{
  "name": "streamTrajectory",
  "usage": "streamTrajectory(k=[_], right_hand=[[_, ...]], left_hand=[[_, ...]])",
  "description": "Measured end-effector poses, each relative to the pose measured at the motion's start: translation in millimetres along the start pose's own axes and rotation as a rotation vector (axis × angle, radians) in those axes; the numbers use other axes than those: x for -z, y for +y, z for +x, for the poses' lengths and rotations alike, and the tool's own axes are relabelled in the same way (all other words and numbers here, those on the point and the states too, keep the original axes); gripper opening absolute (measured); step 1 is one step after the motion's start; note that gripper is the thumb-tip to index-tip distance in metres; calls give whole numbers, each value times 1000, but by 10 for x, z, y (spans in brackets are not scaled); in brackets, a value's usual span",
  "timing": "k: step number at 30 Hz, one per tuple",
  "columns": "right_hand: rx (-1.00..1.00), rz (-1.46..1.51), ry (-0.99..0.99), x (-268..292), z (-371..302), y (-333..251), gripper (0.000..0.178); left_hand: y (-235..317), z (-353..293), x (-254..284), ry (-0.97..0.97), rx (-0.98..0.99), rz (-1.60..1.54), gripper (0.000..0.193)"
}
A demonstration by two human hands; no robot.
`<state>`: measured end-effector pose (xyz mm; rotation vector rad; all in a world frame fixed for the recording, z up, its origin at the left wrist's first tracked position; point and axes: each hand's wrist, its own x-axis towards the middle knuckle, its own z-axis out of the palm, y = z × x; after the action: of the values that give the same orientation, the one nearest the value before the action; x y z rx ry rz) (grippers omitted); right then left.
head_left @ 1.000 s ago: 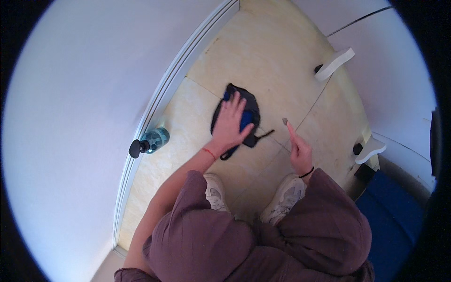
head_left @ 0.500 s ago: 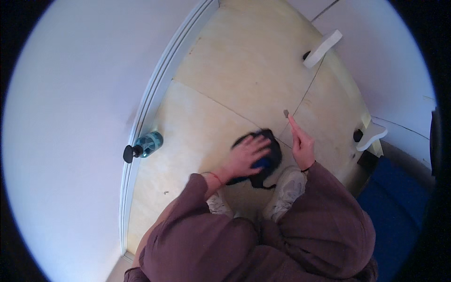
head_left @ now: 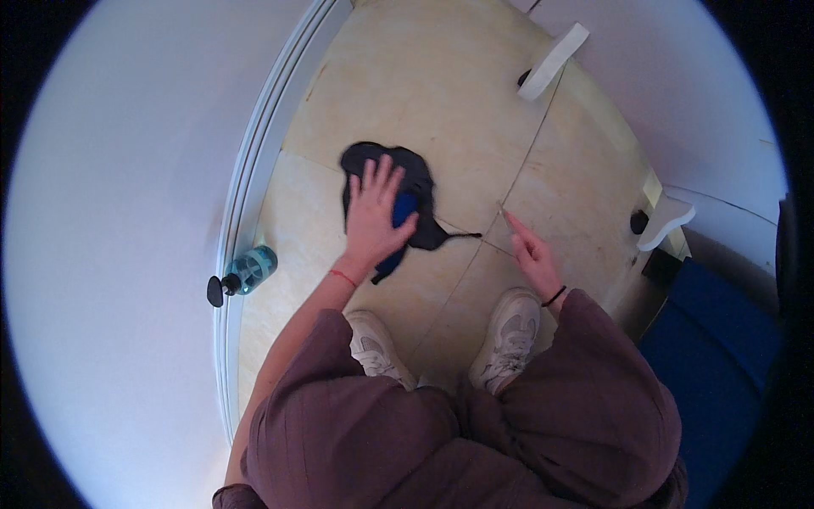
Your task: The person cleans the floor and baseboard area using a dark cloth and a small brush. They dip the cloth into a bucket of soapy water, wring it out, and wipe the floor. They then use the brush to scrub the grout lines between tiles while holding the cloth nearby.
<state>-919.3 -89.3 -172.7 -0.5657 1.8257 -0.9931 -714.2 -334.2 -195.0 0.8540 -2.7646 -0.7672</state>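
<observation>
A dark cloth (head_left: 417,174) with a blue patch lies crumpled on the floor ahead of my feet, one thin corner stretched out to the right. My left hand (head_left: 373,216) is flat on it, palm down, fingers spread and not gripping. Right of the cloth, my right hand (head_left: 534,254) is held above the floor with its fingers drawn together. At its fingertips is a small thin greyish scrap (head_left: 501,207), too small to name; it appears pinched there.
By the wall rail (head_left: 246,204) on the left stands a teal see-through bottle (head_left: 256,267) with a black top. White curved feet (head_left: 555,61) with black casters stand at the right. A blue surface (head_left: 712,339) lies at lower right. My light shoes (head_left: 513,335) are on the tiled floor.
My left hand and the dark cloth have moved forward and left, away from my shoes. The right hand stays near its place, slightly shifted left, still holding the small scrap.
</observation>
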Motion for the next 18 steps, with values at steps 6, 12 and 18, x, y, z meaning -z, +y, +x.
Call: streamTrajectory(k=[6, 12, 18], right_hand=[[-201, 76, 17, -372, 24, -135, 35], [-436, 5, -566, -278, -24, -393, 18], [-440, -104, -720, -60, 18, -597, 22]], left_hand=[[614, -400, -493, 7, -218, -432, 60], [564, -505, -447, -156, -330, -426, 70], [461, -581, -399, -134, -417, -490, 52]])
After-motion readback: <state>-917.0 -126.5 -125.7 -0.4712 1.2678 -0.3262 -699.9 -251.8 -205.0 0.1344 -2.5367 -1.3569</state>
